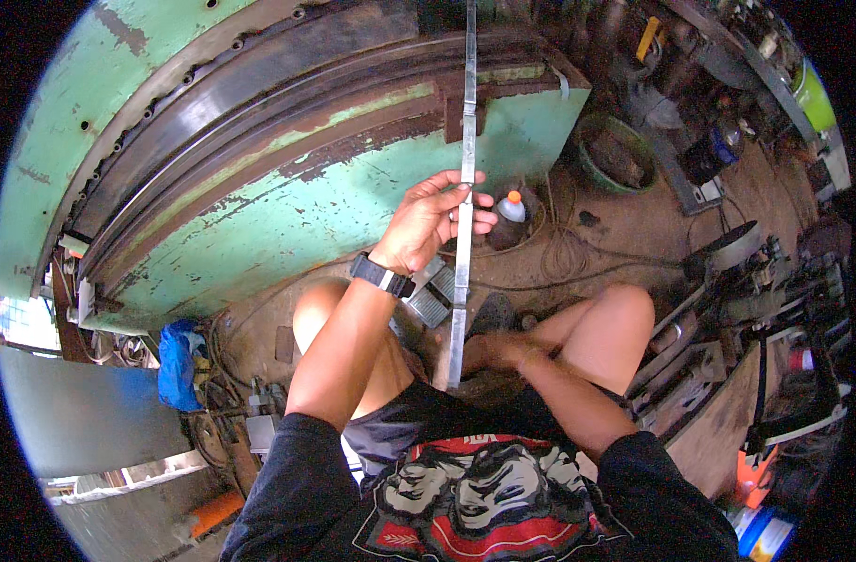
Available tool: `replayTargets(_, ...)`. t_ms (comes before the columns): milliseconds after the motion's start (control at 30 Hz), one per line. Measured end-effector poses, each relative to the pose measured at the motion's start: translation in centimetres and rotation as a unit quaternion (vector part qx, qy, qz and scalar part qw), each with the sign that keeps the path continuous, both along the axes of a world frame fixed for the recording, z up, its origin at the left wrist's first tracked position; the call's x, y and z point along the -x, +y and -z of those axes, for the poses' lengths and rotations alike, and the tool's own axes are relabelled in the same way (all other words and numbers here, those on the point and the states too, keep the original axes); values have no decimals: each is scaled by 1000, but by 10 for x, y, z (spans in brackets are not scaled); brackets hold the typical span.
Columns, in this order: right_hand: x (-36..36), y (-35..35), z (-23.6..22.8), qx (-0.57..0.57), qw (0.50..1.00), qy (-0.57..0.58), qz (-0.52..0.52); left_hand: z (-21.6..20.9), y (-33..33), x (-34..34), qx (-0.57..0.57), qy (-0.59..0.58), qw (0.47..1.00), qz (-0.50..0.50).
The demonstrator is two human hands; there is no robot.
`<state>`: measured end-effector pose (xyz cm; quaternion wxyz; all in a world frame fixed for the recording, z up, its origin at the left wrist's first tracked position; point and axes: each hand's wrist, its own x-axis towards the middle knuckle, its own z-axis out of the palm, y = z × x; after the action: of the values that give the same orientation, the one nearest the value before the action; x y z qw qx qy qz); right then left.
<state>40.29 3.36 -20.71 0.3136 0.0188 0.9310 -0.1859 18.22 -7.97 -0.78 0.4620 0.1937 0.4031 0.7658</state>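
A long, narrow metal strip stands nearly upright down the middle of the view, from the top edge to my lap. Dark cross marks divide it into several segments. My left hand pinches it around mid-length between thumb and fingers, the other fingers spread out behind it. On that wrist is a dark watch. Low between my knees, my right hand is beside the strip's lower end. Blur and shadow obscure its fingers, so whether it touches the strip is unclear.
A large machine with a peeling green panel fills the left and far side. Beyond my left hand stands an orange-capped bottle. Farther right are a round tub and a loose cable. Metal bars and tools crowd the right side.
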Motion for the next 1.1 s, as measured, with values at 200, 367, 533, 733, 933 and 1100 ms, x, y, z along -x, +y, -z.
replayTargets(200,-4,-32,50,-48,996,-26,-66,5,1,-3,-36,-3,999,-6)
replayTargets(367,19,-31,29,-77,985,-139,-69,1,-9,-4,-55,-10,998,-1)
replayTargets(533,-2,-18,117,-70,990,-48,-112,4,5,4,-39,-19,999,27)
replayTargets(733,5,-23,104,-100,987,-57,-109,7,-7,3,32,78,996,28)
replayTargets(933,0,-8,134,-55,996,-30,-65,3,9,-7,56,120,991,-1)
replayTargets(1100,-10,-9,154,-51,994,-6,-97,5,12,-10,57,140,988,-17)
